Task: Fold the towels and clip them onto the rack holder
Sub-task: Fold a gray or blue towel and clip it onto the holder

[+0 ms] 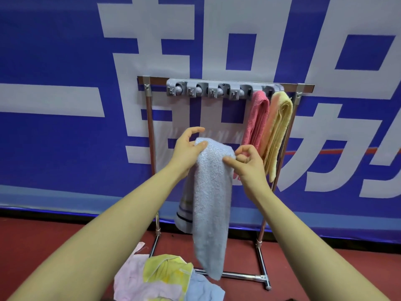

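Below the grey clip holder (223,90), in front of the metal rack (152,131), I hold a light blue towel (209,192) up with both hands. My left hand (187,148) is at the towel's upper left corner, the thumb pressed on the near face of the cloth and the fingers curled behind and above it, so that grip is grasping the towel. My right hand (249,161) pinches the upper right corner between thumb and forefinger (the other fingers are curled loosely behind), so that grip too is closed on the towel. The towel is doubled over at the top and hangs down as a long strip, its lower end near the rack's bottom bar (238,275); a second layer with a dark stripe shows behind it to the left.

On the holder's right end, two folded towels already hang from clips: a pink towel (256,118), and just right of it a yellow towel (278,131), the two touching or nearly so. The clips left of the pink one hold nothing.

Down from the holder, on the red floor (43,246) at the rack's foot, lies a loose pile of cloths: a pale pink cloth (130,279), a yellow-green cloth (165,268) on top of it, and a blue cloth (204,290) at the right edge of the pile. Behind the holder stretches a blue banner (54,51) with large white characters.
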`<state>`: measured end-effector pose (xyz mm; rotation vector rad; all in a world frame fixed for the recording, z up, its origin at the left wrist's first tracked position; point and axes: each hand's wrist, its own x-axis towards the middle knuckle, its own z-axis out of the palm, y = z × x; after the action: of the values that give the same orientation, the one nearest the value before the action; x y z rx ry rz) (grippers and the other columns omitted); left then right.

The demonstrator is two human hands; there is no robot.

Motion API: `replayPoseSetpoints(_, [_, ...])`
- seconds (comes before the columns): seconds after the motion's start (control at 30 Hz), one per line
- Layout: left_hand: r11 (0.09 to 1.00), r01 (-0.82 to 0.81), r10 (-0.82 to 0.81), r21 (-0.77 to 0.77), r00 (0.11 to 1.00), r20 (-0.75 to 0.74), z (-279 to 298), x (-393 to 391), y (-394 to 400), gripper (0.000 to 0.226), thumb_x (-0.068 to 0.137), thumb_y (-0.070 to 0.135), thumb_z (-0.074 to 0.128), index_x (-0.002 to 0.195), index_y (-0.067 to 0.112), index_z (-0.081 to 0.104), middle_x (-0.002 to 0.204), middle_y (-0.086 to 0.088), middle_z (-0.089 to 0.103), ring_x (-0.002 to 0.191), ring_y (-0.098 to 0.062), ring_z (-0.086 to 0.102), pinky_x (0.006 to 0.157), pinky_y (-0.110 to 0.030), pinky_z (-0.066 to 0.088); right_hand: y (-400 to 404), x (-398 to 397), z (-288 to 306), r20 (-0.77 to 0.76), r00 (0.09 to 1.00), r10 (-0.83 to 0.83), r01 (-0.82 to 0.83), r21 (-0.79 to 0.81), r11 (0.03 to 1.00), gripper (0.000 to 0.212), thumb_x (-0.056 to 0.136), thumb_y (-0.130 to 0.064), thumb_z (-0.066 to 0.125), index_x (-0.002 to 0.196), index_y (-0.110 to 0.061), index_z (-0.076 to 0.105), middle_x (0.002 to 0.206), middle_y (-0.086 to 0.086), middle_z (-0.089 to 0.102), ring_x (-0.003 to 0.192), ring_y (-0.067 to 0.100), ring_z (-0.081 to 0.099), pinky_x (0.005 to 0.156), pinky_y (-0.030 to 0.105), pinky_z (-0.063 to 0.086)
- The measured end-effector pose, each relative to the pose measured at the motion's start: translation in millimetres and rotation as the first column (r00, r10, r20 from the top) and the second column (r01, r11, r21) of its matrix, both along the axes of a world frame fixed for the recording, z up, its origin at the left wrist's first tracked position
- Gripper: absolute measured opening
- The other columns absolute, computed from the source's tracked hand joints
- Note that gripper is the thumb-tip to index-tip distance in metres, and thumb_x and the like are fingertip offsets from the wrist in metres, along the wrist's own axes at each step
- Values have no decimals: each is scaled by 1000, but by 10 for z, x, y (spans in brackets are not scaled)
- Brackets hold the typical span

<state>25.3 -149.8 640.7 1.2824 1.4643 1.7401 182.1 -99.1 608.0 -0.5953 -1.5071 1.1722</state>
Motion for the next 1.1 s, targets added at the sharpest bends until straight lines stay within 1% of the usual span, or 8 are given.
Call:
replayPoseSetpoints(0.07, [999, -32, 32, -5, 999, -24, 9, -38, -13, 35, 92, 5, 56, 122, 22, 51, 102, -12, 63, 77, -15, 62, 65, -28, 52, -17, -41, 31, 17, 1000, -14, 14, 12, 1000, 28, 79, -3, 73, 81, -15, 47, 47, -11, 34, 48, 7, 34, 50, 19, 36])
replayPoseSetpoints(0.2, [997, -63, 60, -53, 997, -54, 2, -81, -1, 40, 91, 14, 58, 127, 26, 44, 117, -11, 59, 95, -20, 61, 78, -37, 53, -36, -91, 48, 23, 997, -71, 71, 2, 997, 28, 76, -6, 76, 74, -15, 50, 43, -11, 37, 50, 10, 37, 56, 25, 40])
replayPoseSetpoints(0.3, [983, 39, -46, -179, 998, -33, -54, -51, -39, 53, 89, 33, 62, 134, 34, 34, 126, -17, 55, 91, -21, 63, 68, -30, 53, -33, -73, 55, 7, 994, -107, 107, 3, 994, 25, 78, -5, 74, 73, -13, 51, 44, -5, 39, 45, 9, 37, 54, 18, 41])
replayPoseSetpoints(0.5, [968, 190, -181, -166, 981, 68, -298, 50, -89, 63, 87, 11, 65, 136, 33, 31, 97, -7, 67, 72, -7, 68, 59, -17, 50, 33, 15, 37, -20, 990, -139, 139, -15, 990, 22, 80, -5, 72, 76, -15, 52, 48, -5, 38, 47, 10, 33, 56, 24, 38])
replayPoseSetpoints(0.63, [991, 119, -115, -59, 991, 62, -258, 145, -44, 47, 87, 3, 63, 120, 31, 44, 95, -15, 69, 77, -19, 67, 60, -28, 53, 31, 86, 11, -13, 999, -51, 51, -22, 998, 26, 81, 3, 68, 93, -15, 53, 76, 8, 52, 70, 16, 45, 66, 25, 43])
replayPoseSetpoints(0.8, [997, -69, 72, -36, 993, 94, -173, 226, 46, 38, 81, 11, 70, 106, 24, 46, 91, -23, 62, 79, -26, 60, 76, -38, 52, 10, 143, 45, 17, 999, -39, 37, 83, 996, 34, 80, 8, 66, 101, -16, 53, 96, -3, 57, 76, -2, 56, 72, 15, 48])
replayPoseSetpoints(0.87, [994, -103, 104, -20, 992, 74, -162, 261, 51, 37, 81, 13, 71, 107, 22, 45, 99, -26, 63, 80, -26, 61, 77, -39, 53, 32, 127, 36, 26, 997, -69, 65, 118, 991, 35, 79, 6, 67, 98, -20, 55, 100, 0, 59, 84, 5, 57, 76, 19, 48])
replayPoseSetpoints(1.1, [998, 3, 2, -63, 996, 84, -151, 197, 21, 34, 83, 20, 69, 108, 28, 47, 104, -20, 66, 91, -28, 67, 84, -46, 54, 50, 70, 12, -8, 997, -82, 82, 106, 991, 30, 80, 5, 68, 96, -19, 59, 102, 3, 64, 91, 12, 61, 80, 21, 49])
